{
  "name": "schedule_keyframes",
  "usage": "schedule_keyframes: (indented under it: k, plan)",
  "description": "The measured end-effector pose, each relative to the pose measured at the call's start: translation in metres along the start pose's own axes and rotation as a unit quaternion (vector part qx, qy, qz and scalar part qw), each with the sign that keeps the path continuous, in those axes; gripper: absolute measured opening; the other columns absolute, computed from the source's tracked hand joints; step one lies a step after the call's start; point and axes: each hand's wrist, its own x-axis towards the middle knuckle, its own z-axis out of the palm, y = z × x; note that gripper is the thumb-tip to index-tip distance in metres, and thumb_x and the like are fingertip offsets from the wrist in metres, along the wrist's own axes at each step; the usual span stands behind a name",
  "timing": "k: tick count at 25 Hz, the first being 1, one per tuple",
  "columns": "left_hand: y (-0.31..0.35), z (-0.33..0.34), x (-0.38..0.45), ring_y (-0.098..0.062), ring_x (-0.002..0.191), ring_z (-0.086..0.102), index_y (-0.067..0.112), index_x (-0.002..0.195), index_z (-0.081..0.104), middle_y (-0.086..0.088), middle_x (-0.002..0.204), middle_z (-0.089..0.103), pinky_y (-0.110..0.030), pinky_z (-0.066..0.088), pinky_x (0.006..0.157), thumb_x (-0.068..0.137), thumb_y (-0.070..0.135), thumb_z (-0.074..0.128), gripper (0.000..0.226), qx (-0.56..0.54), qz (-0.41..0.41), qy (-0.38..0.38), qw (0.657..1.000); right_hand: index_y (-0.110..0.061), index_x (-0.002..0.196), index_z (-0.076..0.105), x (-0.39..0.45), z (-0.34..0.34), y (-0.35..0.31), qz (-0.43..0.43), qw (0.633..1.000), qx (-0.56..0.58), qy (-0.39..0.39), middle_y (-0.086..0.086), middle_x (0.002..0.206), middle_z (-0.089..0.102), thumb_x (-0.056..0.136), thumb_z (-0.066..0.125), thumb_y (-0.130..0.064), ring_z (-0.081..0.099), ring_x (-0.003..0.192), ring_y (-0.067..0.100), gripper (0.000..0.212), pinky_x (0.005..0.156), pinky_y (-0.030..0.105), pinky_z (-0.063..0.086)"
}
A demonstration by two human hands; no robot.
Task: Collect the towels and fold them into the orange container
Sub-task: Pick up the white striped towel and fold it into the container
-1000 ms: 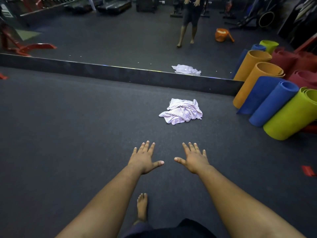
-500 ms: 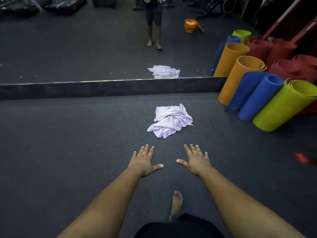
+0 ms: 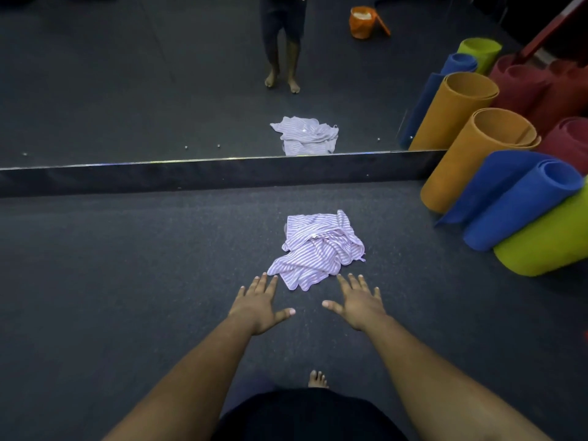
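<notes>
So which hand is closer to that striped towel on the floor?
Left, narrowly. The left hand has its fingertips at the towel's near left corner. The right hand reaches beside its near right edge, a small gap short. Both are open, neither gripping.

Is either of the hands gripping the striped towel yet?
No: the left hand and right hand are both spread open just short of the striped towel, which lies crumpled on the floor.

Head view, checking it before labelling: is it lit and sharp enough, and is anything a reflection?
Head view: dim, even light, no harsh shadows; striped towel sharp; the upper half is a mirror repeating the towel and showing the orange container; wide-angle bending at the edges.
</notes>
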Motion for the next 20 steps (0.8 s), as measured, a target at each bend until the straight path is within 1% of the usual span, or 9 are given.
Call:
schedule_keyframes:
  k: [3,6,12,16,20]
  plan:
    - [-0.008,-0.029,0.064,-0.022,0.158,-0.007,0.025,0.163,-0.01,-0.003,0.171,-0.011,-0.048,0.0,0.126,0.087,0.085,0.036,0.107,-0.006,0.016,-0.01,1.0,-0.029,0.163,0.002,0.062,-0.029,-0.006,-0.001,1.0,-0.006,-0.014,0.001,0.171,-0.003,0.087,0.035,-0.083,-0.006,0.157,0.024,0.099,0.123,0.06,0.005]
    - [-0.024,-0.051,0.139,-0.022,0.158,-0.007,0.024,0.163,-0.009,-0.004,0.171,-0.01,-0.05,0.001,0.126,0.087,0.085,0.036,0.107,-0.017,0.018,-0.034,0.999,-0.03,0.163,0.001,0.135,-0.049,-0.013,0.019,0.999,-0.005,-0.037,0.001,0.171,-0.003,0.086,0.033,-0.085,-0.006,0.157,0.024,0.1,0.123,0.061,0.004]
    - [-0.073,-0.075,0.312,-0.023,0.158,-0.007,0.023,0.163,-0.009,-0.005,0.171,-0.012,-0.052,0.001,0.126,0.089,0.083,0.035,0.105,-0.037,-0.001,-0.134,0.99,-0.032,0.162,0.0,0.303,-0.061,-0.027,0.063,0.992,0.018,-0.108,0.0,0.171,-0.001,0.086,0.036,-0.085,-0.004,0.157,0.024,0.1,0.123,0.06,0.004]
    - [-0.098,-0.056,0.439,-0.022,0.158,-0.007,0.024,0.163,-0.009,-0.004,0.171,-0.01,-0.051,0.003,0.126,0.089,0.083,0.035,0.104,-0.041,0.001,-0.161,0.986,-0.03,0.162,0.009,0.431,-0.033,-0.025,0.058,0.991,0.029,-0.118,0.001,0.171,0.007,0.086,0.042,-0.083,0.001,0.157,0.024,0.098,0.122,0.06,0.01]
    - [-0.129,0.012,0.57,-0.022,0.158,-0.004,0.025,0.163,-0.006,-0.004,0.172,-0.006,-0.051,0.006,0.126,0.088,0.083,0.036,0.104,-0.051,-0.015,-0.174,0.983,-0.027,0.162,0.015,0.569,0.046,0.004,0.054,0.99,0.018,-0.132,0.004,0.169,0.017,0.091,0.043,-0.076,0.01,0.156,0.026,0.091,0.122,0.055,0.017]
